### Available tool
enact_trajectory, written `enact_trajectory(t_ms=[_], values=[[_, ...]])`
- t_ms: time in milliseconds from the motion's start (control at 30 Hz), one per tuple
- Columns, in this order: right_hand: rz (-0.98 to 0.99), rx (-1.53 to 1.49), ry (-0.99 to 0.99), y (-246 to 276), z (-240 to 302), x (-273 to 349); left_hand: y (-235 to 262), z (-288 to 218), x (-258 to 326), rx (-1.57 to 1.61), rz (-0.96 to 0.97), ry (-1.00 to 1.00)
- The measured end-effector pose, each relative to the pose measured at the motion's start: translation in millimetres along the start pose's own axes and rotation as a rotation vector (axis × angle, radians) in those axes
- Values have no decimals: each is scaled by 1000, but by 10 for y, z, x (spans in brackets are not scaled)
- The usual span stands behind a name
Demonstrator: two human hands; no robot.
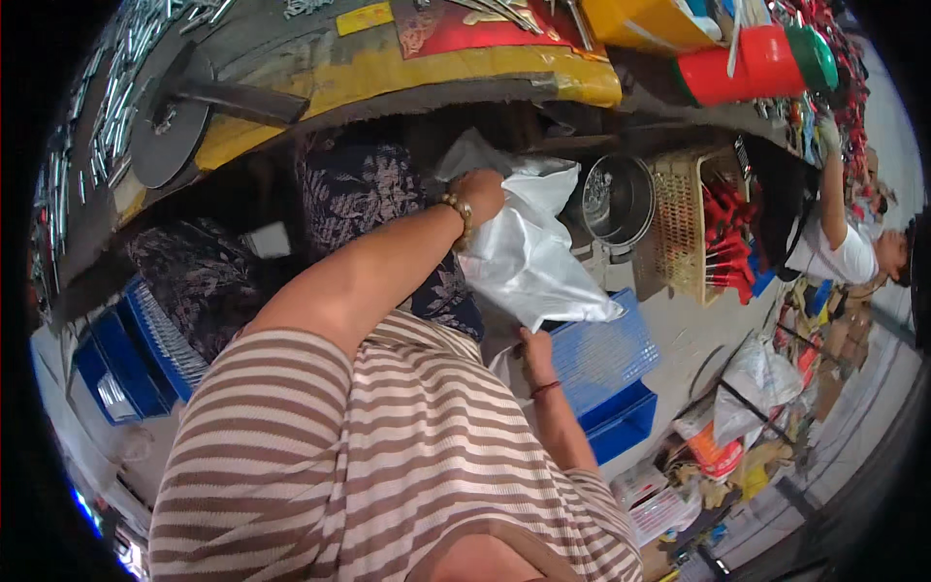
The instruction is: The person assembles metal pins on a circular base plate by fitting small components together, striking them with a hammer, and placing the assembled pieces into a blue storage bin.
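A shiny white plastic sack (519, 254) hangs crumpled beside my patterned dark trousers, below the table's edge. My left hand (478, 197), with a beaded bracelet above it, is closed on the sack's upper side. Lower down, my right hand (536, 351), with a thin red band at the wrist, is closed at the sack's bottom edge; its fingertips are partly hidden. Whatever the sack holds cannot be seen. Just right of it are a round metal pot (635, 221) and a blue plastic basket (609, 351).
A worktable with a yellow-taped edge (465, 80) runs ahead, bearing metal rods, a black disc-based stand (170, 145) and a red-green container (752, 66). A yellow basket (676, 228) holds red-handled pieces. Blue crates (107, 373) stand at left. A co-worker (829, 238) is at right.
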State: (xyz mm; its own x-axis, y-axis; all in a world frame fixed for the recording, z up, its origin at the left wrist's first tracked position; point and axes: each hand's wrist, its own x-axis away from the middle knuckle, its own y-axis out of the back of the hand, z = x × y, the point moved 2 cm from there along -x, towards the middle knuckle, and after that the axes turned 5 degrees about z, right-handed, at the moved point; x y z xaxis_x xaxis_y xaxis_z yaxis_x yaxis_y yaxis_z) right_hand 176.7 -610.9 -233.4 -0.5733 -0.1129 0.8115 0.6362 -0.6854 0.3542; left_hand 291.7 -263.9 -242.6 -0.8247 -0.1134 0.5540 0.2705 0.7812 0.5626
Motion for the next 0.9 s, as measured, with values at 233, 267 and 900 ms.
enact_trajectory(t_ms=[233, 267, 900], values=[[33, -92, -56, 513, 475, 759, 154, -217, 106, 7, 28, -13], [-24, -70, -124, 507, 110, 754, 118, -295, 223, 26, 136, -30], [408, 1578, 302, -292, 1246, -1471, 476, -527, 1421, -342, 330, -668]])
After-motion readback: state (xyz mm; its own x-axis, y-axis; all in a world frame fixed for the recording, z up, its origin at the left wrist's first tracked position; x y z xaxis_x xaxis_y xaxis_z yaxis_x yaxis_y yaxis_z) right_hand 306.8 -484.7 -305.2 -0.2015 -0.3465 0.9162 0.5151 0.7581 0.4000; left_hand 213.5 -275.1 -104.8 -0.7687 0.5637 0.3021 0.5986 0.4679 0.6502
